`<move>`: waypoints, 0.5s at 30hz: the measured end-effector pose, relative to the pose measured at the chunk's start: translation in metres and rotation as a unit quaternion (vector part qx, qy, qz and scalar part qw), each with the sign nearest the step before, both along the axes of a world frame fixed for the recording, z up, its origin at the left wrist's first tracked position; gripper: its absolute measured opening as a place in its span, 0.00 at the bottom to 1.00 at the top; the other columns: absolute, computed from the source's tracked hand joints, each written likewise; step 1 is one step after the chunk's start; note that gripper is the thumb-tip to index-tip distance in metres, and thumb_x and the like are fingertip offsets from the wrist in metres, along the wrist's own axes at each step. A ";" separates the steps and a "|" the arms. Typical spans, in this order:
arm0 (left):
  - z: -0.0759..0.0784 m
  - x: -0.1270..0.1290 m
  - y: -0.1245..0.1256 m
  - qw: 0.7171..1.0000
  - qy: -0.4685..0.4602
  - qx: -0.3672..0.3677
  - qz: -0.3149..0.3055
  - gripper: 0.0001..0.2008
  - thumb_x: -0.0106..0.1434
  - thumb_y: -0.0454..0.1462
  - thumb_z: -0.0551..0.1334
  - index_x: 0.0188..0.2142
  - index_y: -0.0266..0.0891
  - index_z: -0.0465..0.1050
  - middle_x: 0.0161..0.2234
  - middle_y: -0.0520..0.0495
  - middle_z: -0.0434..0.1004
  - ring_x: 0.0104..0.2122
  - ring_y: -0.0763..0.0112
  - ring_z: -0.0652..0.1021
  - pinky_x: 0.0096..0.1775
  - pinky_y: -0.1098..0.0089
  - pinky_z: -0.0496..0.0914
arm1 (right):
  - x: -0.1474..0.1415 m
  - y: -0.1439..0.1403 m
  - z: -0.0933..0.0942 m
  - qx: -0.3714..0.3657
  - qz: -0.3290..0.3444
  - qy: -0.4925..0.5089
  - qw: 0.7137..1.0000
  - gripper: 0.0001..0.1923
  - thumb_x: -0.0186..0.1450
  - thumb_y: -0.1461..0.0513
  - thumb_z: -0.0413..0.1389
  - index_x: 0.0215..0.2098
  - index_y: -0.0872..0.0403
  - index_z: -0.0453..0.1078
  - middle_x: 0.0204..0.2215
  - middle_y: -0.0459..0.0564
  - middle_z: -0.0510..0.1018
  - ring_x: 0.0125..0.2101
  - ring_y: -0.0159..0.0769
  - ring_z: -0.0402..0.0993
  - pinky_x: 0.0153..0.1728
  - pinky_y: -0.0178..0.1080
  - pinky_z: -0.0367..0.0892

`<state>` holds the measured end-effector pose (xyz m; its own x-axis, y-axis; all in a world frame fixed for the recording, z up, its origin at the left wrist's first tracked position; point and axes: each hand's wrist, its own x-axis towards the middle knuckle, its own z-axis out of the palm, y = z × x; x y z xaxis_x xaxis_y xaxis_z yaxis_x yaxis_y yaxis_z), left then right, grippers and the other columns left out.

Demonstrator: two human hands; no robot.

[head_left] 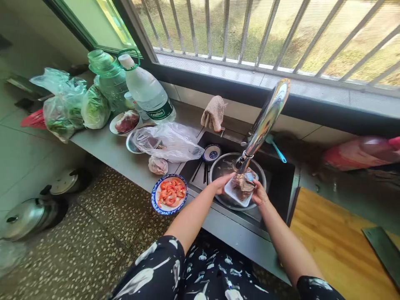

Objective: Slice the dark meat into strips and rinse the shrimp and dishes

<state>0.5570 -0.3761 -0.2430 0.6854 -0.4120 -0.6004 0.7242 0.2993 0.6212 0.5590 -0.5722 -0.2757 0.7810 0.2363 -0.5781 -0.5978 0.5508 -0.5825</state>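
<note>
Between my two hands is a white foam tray of meat, wrapped in clear film with a label on top. My left hand grips its left edge, and my right hand grips the right edge. Both hands are closed on it, over a round metal basin in the dark sink. The chrome faucet arches above, its spout end close over the tray. Left of the basin in the sink are a small blue-and-white bowl and dark chopsticks.
A blue-rimmed plate of shrimp sits at the counter's front edge. Behind it are a wrapped lump, a plastic bag, a bowl of meat and a large water bottle. At right lies a wooden cutting board with a cleaver.
</note>
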 end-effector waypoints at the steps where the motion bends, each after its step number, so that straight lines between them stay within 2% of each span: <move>1: -0.001 0.005 -0.004 0.998 0.024 -0.048 -0.030 0.25 0.49 0.49 0.62 0.41 0.33 0.68 0.36 0.41 0.74 0.36 0.62 0.74 0.42 0.61 0.65 | -0.002 0.008 0.002 0.018 0.008 0.004 1.000 0.14 0.53 0.59 0.54 0.38 0.54 0.68 0.35 0.51 0.77 0.42 0.43 0.71 0.45 0.46 0.64; 4: -0.001 0.010 -0.004 0.993 0.053 -0.095 -0.054 0.24 0.48 0.45 0.65 0.41 0.33 0.69 0.34 0.41 0.75 0.35 0.63 0.75 0.42 0.61 0.66 | -0.003 0.027 0.006 0.050 0.050 0.027 0.997 0.13 0.55 0.58 0.51 0.37 0.54 0.68 0.35 0.50 0.77 0.40 0.40 0.72 0.45 0.44 0.64; 8: 0.002 0.000 0.007 0.997 0.009 -0.075 -0.030 0.27 0.45 0.39 0.66 0.46 0.37 0.66 0.37 0.42 0.74 0.35 0.64 0.75 0.42 0.62 0.67 | -0.004 0.033 0.007 0.072 0.135 0.069 0.986 0.14 0.56 0.59 0.50 0.38 0.56 0.68 0.34 0.52 0.77 0.38 0.40 0.73 0.44 0.45 0.64; 10: 0.003 -0.006 0.011 0.998 -0.028 -0.056 -0.022 0.29 0.45 0.38 0.66 0.48 0.39 0.64 0.39 0.42 0.74 0.36 0.64 0.75 0.42 0.62 0.67 | -0.004 0.032 0.006 0.084 0.150 0.074 0.982 0.13 0.55 0.61 0.52 0.38 0.57 0.67 0.33 0.52 0.77 0.36 0.40 0.73 0.44 0.45 0.64; 12: 0.005 -0.011 0.013 0.998 -0.062 -0.023 -0.014 0.30 0.45 0.38 0.66 0.49 0.39 0.63 0.41 0.42 0.72 0.37 0.64 0.74 0.42 0.63 0.66 | -0.004 0.033 0.003 0.073 0.114 0.053 0.989 0.12 0.55 0.61 0.53 0.38 0.55 0.67 0.32 0.50 0.77 0.35 0.38 0.74 0.44 0.45 0.64; 15: 0.010 -0.013 0.012 0.991 -0.120 0.058 0.000 0.30 0.45 0.37 0.66 0.49 0.38 0.63 0.43 0.42 0.71 0.39 0.65 0.73 0.44 0.64 0.65 | -0.003 0.043 -0.001 0.030 -0.010 -0.002 0.999 0.13 0.56 0.58 0.53 0.39 0.51 0.66 0.32 0.44 0.77 0.35 0.34 0.73 0.43 0.41 0.65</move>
<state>0.5440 -0.3645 -0.2329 0.8145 -0.3495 -0.4631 0.5511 0.2169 0.8057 0.5564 -0.5293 -0.2772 0.7886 0.2545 -0.5598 -0.5833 0.5975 -0.5501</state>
